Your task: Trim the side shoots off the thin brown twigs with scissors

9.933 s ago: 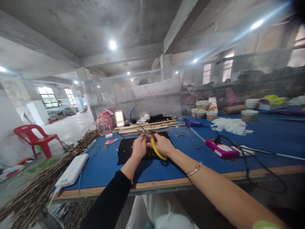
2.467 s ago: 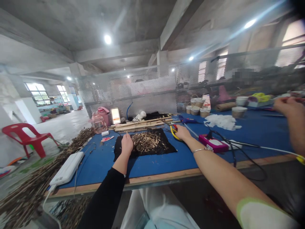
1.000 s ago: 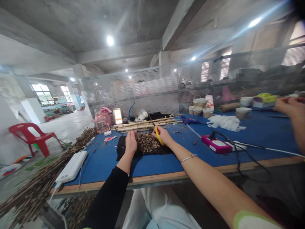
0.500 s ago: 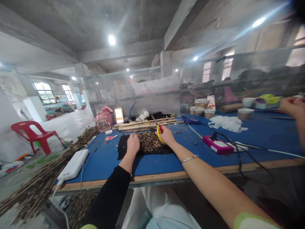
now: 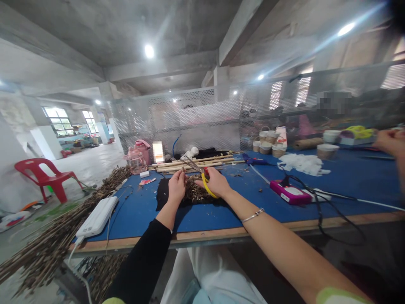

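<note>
Your scissors sat over the chip pile on the black cloth, swung toward your left hand since half a second earlier, blades spread. Right hand gripped them; left pinched a small piece. Tubs stood right on the desk, contents unreadable.

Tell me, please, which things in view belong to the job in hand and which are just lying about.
Seemingly in use:
- yellow-handled scissors, in the right hand
- small piece, apparently pinched in the left hand
- chopped bits on the black cloth

Probably just lying about:
- white power bank
- pink jug
- purple power strip
- white crumpled material
</note>
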A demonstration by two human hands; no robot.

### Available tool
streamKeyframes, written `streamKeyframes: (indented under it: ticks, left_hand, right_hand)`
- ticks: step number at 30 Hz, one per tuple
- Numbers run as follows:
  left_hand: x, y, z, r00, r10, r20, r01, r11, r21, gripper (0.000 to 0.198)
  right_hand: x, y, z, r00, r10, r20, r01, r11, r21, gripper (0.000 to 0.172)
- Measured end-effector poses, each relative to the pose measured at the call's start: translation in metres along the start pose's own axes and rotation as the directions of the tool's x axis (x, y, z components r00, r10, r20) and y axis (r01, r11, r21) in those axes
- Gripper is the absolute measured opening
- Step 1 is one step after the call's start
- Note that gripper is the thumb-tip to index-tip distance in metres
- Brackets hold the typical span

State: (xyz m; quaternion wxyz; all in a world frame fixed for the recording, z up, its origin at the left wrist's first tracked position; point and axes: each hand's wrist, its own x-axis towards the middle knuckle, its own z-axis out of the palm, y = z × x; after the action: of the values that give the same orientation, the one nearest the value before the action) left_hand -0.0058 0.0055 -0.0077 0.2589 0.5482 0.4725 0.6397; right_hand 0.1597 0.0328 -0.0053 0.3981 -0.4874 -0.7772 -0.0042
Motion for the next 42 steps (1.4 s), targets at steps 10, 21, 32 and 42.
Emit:
streamKeyframes:
  ticks: [10, 21, 32, 42]
  left_hand:
    - [-0.007, 0.008, 0.006, 0.987, -0.028, 0.157, 0.058, 0.980, -0.190, 0.035]
    - [-0.015, 0.014, 0.010, 0.993, 0.080, 0.087, -0.082, 0.996, 0.019, 0.028]
    - [-0.018, 0.018, 0.010, 0.985, 0.171, 0.017, -0.169, 0.949, 0.265, 0.029]
    - [-0.016, 0.020, 0.008, 0.995, 0.035, 0.096, -0.032, 0.999, -0.035, 0.026]
  right_hand:
    - [-0.011, -0.018, 0.005, 0.991, -0.007, 0.131, 0.013, 0.999, -0.044, 0.055]
    - [-0.016, -0.021, -0.005, 0.992, 0.001, 0.126, 0.007, 0.998, -0.061, 0.050]
    - [-0.016, -0.021, -0.004, 0.985, 0.051, 0.164, -0.056, 0.998, 0.022, 0.037]
    - [-0.012, -0.010, -0.005, 0.977, -0.045, 0.209, -0.001, 0.976, 0.216, 0.032]
